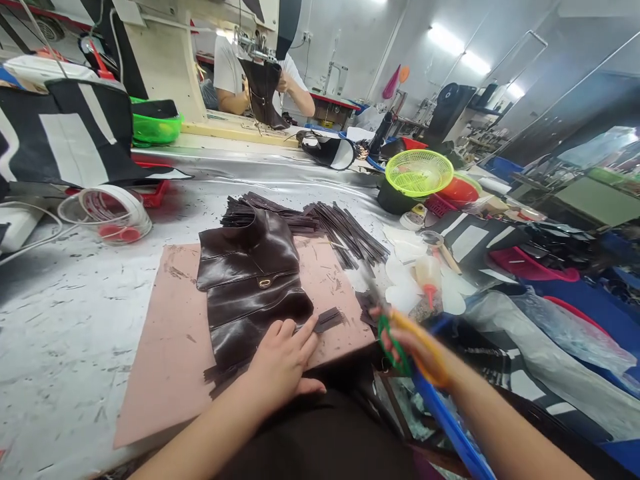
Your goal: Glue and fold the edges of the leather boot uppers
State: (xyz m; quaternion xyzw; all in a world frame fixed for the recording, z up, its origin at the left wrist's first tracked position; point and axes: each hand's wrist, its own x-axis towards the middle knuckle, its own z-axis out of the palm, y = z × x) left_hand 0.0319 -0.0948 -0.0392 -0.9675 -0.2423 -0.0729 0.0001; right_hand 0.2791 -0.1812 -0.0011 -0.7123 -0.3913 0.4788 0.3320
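Note:
My left hand [285, 357] lies with its fingers stretched out over the lower edge of a shiny dark brown leather boot upper [253, 277]. A small buckle [265, 283] sits on the upper. Under and beside my fingertips a dark strip [329, 319] sticks out to the right. The upper rests on a pink board [163, 347]. To the right of the board, my right hand [407, 343] is closed round the green handle of a pair of scissors [393, 347], blurred by motion. Their blades point up and away from me.
Behind the upper lie bundles of dark strips [350, 230]. A glue bottle [429, 277] with a red tip stands at the right, near a yellow-green basket [419, 172]. Tape rolls [113, 210] lie at the left. Across the table a person [295, 83] works at a sewing machine.

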